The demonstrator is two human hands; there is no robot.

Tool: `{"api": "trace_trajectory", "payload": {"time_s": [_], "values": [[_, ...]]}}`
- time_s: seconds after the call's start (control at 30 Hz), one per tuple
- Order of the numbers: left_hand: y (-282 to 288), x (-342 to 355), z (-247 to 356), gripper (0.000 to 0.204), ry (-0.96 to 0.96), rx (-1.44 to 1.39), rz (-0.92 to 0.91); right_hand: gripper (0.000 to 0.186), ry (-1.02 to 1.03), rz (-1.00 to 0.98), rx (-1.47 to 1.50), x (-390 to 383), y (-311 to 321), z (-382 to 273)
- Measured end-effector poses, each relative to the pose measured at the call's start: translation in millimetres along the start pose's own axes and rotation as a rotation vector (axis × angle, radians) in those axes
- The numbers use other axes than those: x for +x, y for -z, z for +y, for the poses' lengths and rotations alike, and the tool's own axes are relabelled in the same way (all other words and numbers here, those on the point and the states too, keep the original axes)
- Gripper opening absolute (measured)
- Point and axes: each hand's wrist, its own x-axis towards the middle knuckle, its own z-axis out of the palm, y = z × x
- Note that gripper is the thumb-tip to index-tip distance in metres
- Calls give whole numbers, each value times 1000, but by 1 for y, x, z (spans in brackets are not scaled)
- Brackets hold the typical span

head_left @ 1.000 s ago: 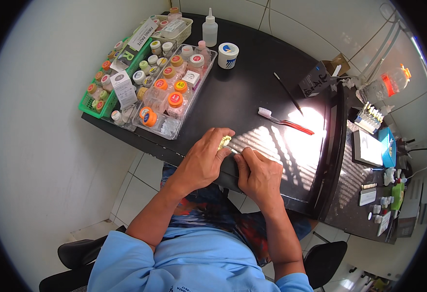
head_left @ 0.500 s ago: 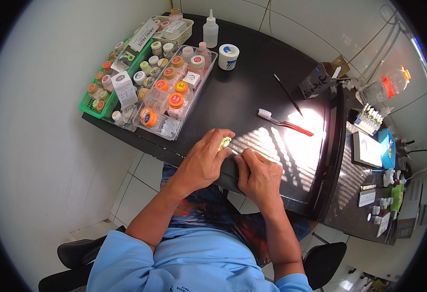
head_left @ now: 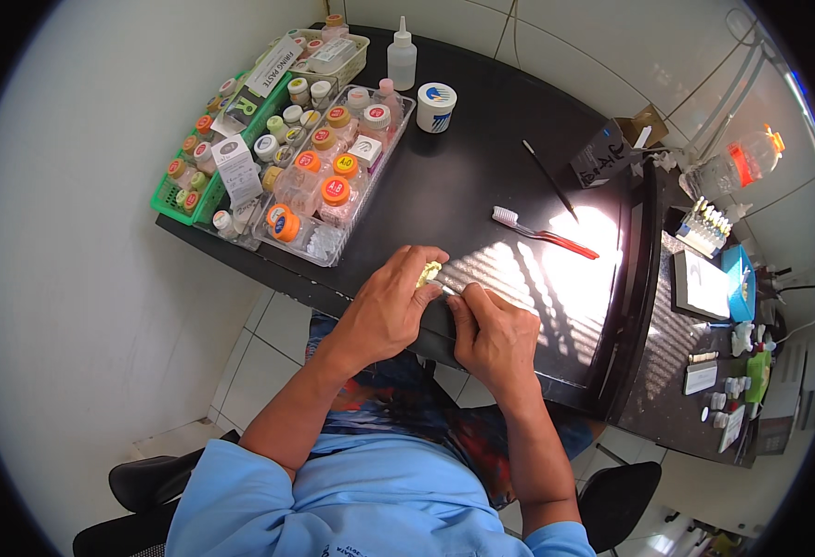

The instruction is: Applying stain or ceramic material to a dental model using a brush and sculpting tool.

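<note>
My left hand (head_left: pixel 384 306) is closed around a small, lumpy pale-yellow piece (head_left: pixel 429 272), possibly a dental cast, at the table's front edge. Most of that piece is hidden by the fingers. Close on its right, my right hand (head_left: pixel 497 336) pinches a thin, light-coloured tool (head_left: pixel 447 290) between thumb and forefinger. Its tip points at the yellow piece, and the rest is covered by the hand. Whether tip and piece touch is too small to tell. Beyond my right hand lies a red toothbrush (head_left: pixel 556 240) with white bristles.
On the black table (head_left: pixel 463 176), a clear tray (head_left: pixel 319 249) of orange-capped jars and a green basket (head_left: pixel 173 212) stand at left. A dropper bottle (head_left: pixel 402 63), white tub (head_left: pixel 437 111), dark thin stick (head_left: pixel 547 176) and dark box (head_left: pixel 602 156) sit farther back. A cluttered side table (head_left: pixel 672 343) adjoins at right.
</note>
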Motion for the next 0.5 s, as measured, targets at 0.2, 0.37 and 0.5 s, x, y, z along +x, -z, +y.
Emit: {"api": "trace_trajectory", "payload": {"time_s": [0.2,0.37,0.5], "values": [[-2,-1,-1,31,-14,14,21,25,-6,11,15,0,-1,0],[-3,-1,0,29,-19,19,19,26,-18,23,18,0,0,-1],[-2,-1,0,29,-17,25,20,26,-17,13,17,0,0,-1]]}}
